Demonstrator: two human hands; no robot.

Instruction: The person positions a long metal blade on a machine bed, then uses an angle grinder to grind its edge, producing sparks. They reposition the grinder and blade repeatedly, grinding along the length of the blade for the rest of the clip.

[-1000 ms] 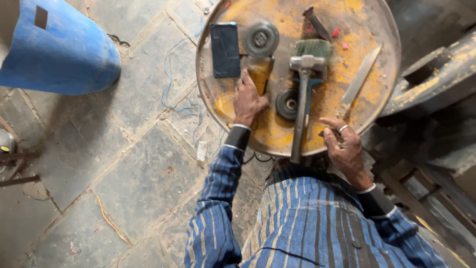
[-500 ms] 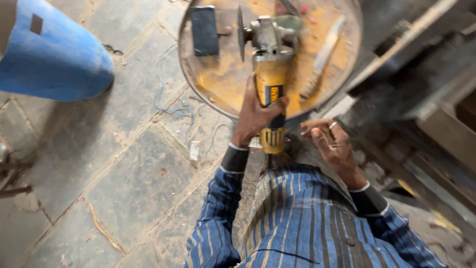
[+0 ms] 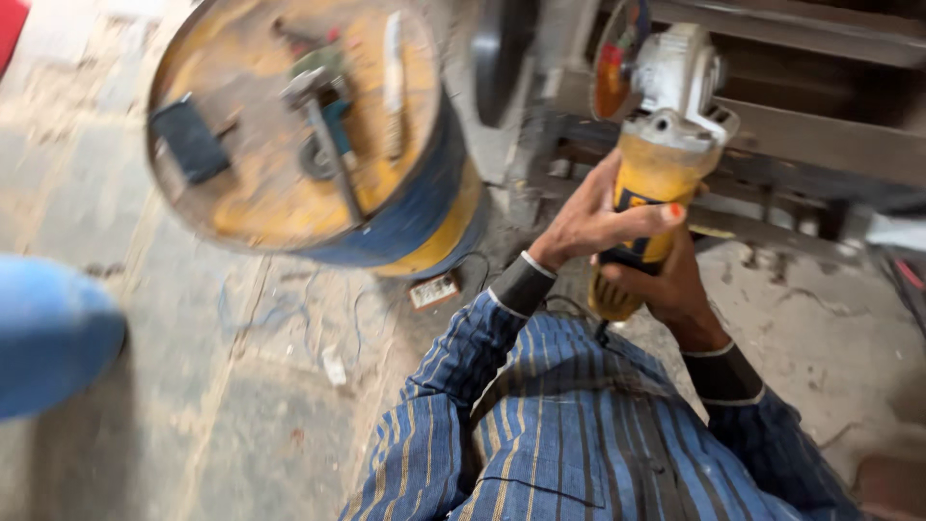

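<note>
Here, the fingers of the left hand (image 3: 588, 217) are wrapped round the yellow body of the grinder (image 3: 648, 145), the thumb laid across its front. The right hand (image 3: 666, 289) is closed on the rear grip from below, its fingertips hidden behind the tool. The grinder is held off the floor in front of the chest, its grey head uppermost and its disc (image 3: 610, 68) turned towards the metal frame (image 3: 820, 145) behind. A firm two-handed hold is judged right for this step: wrists kept straight, the disc kept away from the striped sleeves (image 3: 453, 386), and the cord (image 3: 569, 307) (seen trailing near the left wrist) kept clear of the wheel.

To the left an upturned drum (image 3: 424, 207) is seen, blue on the side with a yellow band at the base, its rusty top carrying a hammer (image 3: 323, 125), a dark flat phone (image 3: 190, 140) and a pale file-like strip (image 3: 394, 82). A small rectangular card or label (image 3: 434, 289), pale with a red edge, lies flat on the stone floor (image 3: 193, 405) beside the drum's foot. A dark label panel is on the grinder's yellow body, partly covered by the thumb. A blurred blue shape (image 3: 48, 328) sits at the left edge.
</note>
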